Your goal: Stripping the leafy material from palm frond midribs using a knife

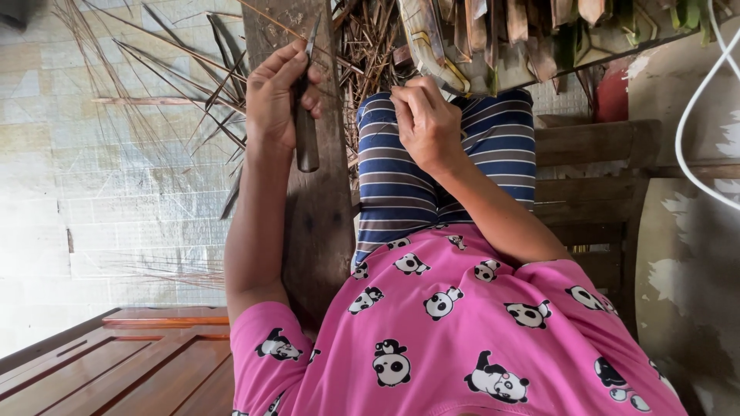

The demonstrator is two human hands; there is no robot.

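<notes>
Fingers of my left hand (279,100) wrap a dark-handled knife (306,127), blade pointing to the upper centre. My right hand (426,119) pinches a thin leaf rib (308,38) above my striped lap (443,166). Dry palm strips (177,92) fan out upper left, beside the wooden plank (320,223).

Pink panda-print shirt (462,323); blue, grey and white striped shorts (401,177).

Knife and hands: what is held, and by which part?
The left hand grips a knife by its handle; the right hand pinches a thin leaf strip at its end.
</notes>
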